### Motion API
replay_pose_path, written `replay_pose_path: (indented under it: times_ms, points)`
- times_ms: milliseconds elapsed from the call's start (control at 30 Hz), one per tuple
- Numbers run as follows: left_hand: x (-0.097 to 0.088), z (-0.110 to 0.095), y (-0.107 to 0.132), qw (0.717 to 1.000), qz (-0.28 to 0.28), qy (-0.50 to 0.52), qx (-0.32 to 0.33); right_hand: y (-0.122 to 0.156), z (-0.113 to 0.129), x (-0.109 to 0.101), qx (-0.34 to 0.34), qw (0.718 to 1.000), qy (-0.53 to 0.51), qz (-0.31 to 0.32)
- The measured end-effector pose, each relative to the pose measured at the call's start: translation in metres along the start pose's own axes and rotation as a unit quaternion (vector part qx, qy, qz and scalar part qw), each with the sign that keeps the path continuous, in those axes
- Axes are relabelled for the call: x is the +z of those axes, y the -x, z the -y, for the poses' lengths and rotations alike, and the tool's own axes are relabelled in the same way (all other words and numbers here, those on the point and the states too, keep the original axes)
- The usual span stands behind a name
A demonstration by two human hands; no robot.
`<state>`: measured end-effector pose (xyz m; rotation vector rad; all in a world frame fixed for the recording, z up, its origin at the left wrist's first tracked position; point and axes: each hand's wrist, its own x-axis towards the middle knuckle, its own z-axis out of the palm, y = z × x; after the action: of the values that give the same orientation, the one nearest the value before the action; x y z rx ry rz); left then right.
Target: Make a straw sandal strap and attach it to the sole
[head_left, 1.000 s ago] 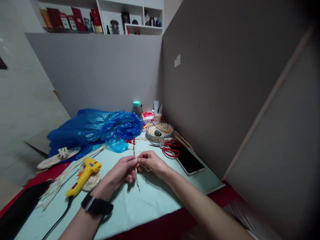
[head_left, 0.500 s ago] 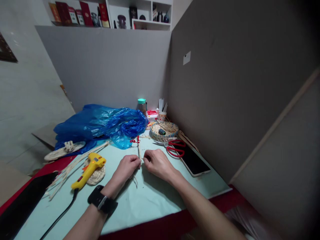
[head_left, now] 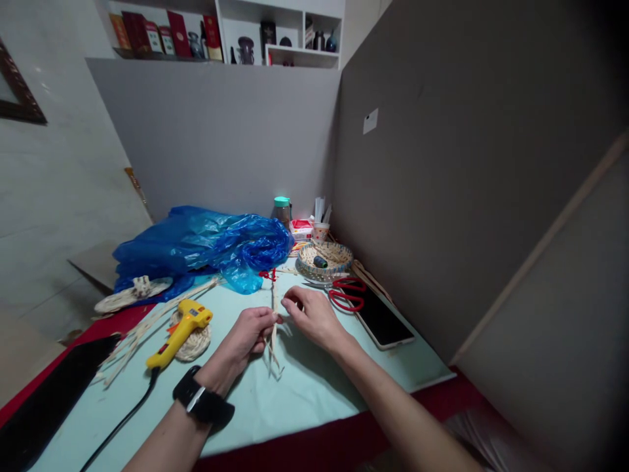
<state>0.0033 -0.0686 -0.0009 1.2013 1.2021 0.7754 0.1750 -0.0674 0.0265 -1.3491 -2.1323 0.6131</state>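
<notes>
My left hand [head_left: 250, 331] is closed in a pinch on a thin braid [head_left: 275, 298] of pale straw-like strands. The braid runs away from me across the pale green cloth to a red tie [head_left: 268, 275] at its far end. Loose strand ends [head_left: 275, 360] hang below the pinch toward me. Just right of the braid, my right hand [head_left: 314, 318] hovers with curled fingers, slightly apart from it. Nothing shows between its fingertips. A black watch [head_left: 202, 396] is on my left wrist.
A yellow glue gun [head_left: 181, 333] lies on a coiled woven piece at left, near loose strands [head_left: 142, 328]. Behind are a blue plastic bag [head_left: 206, 239] and a woven basket [head_left: 339, 259]. Red-handled scissors [head_left: 348, 293] touch a phone [head_left: 381, 321] at right.
My right hand has lifted and opened away from the braid. The left hand keeps its pinch, and the loose strand ends below it show more. The view has shifted slightly.
</notes>
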Motion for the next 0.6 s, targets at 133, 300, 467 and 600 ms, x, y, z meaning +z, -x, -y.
replay_pose_path:
  times_ms: [133,300,467,600]
  points:
    - [0.001,-0.002,0.001,1.0,0.014,-0.026,0.004,-0.008,-0.007,0.007,0.02,0.994,-0.093,0.051]
    - [0.002,-0.004,0.005,0.994,-0.006,-0.112,-0.001,-0.013,-0.016,0.021,0.066,0.978,-0.176,0.095]
    - [0.004,-0.012,0.021,0.965,-0.068,-0.251,0.031,-0.012,-0.016,0.021,0.094,0.968,-0.225,0.06]
    - [0.025,-0.02,0.039,0.918,-0.096,-0.379,0.069,-0.01,-0.015,0.021,0.107,0.955,-0.27,0.065]
